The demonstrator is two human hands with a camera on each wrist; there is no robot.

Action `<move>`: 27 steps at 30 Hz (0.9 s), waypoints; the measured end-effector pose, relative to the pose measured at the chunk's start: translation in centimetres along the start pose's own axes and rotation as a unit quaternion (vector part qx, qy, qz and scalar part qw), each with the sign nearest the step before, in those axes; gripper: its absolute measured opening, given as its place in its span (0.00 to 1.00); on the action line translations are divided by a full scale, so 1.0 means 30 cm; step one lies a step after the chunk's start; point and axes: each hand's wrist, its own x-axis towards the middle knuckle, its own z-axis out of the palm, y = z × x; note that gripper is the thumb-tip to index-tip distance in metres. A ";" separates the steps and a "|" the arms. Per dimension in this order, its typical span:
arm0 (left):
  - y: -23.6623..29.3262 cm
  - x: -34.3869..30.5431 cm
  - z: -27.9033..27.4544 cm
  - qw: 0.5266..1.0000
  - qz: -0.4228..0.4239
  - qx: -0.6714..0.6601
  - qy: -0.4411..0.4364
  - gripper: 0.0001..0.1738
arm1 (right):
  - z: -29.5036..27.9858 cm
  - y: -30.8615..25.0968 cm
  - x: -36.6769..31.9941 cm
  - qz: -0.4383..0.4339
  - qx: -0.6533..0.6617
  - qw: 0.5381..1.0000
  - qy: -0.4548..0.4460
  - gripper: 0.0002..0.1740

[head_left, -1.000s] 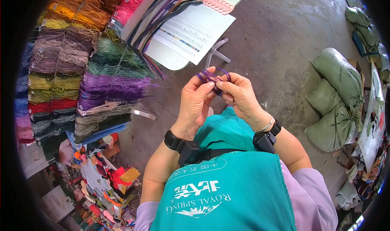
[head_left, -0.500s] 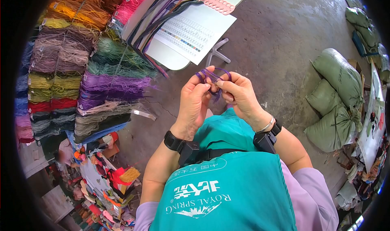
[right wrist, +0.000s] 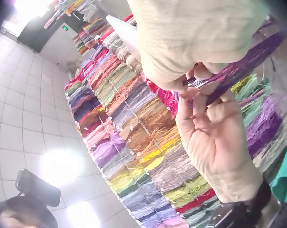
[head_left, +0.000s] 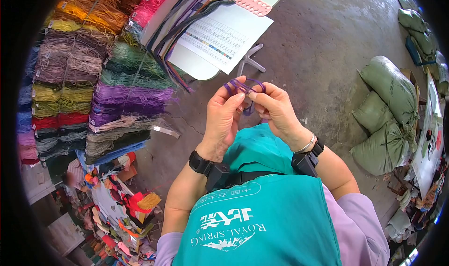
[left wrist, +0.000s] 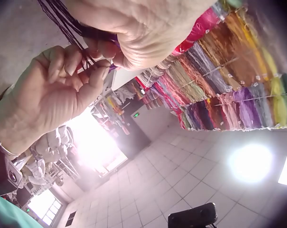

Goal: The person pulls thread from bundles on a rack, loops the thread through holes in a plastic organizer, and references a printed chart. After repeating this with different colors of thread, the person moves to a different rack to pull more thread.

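Purple yarn (head_left: 241, 89) is stretched between the two hands in the head view, with a loop standing up near the right fingers and a short piece hanging below. The left hand (head_left: 223, 114) pinches the yarn between thumb and fingers, and strands pass round its fingertips. Close beside it, the right hand (head_left: 276, 109) pinches the strands with thumb and forefinger. In the right wrist view a thick bundle of purple yarn (right wrist: 248, 64) runs behind the fingertips. Dark purple strands (left wrist: 62, 23) cross to the fingertips in the left wrist view.
Hanks of coloured yarn (head_left: 70, 60) fill the left side. A white board (head_left: 199, 65) with a printed sheet (head_left: 220, 37) and hanging yarn samples stands ahead, above a metal stand foot (head_left: 252, 60). Green sacks (head_left: 388, 88) lie on the floor at the right.
The hands stay nearly in place. The purple piece hanging below the fingers has changed shape, now a small loop, and the fingertips have shifted slightly.
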 end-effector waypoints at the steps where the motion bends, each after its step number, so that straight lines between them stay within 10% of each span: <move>1: 0.001 -0.001 0.001 1.000 -0.001 -0.002 0.000 0.20 | -0.003 0.004 0.003 0.001 0.004 1.000 0.000 0.04; 22: -0.016 0.003 -0.014 0.999 -0.023 0.015 0.019 0.14 | 0.000 -0.017 -0.001 0.068 -0.019 0.996 -0.048 0.04; 27: -0.002 0.011 -0.078 0.996 -0.074 -0.001 -0.053 0.17 | -0.044 -0.050 0.015 0.144 0.168 0.969 -0.111 0.09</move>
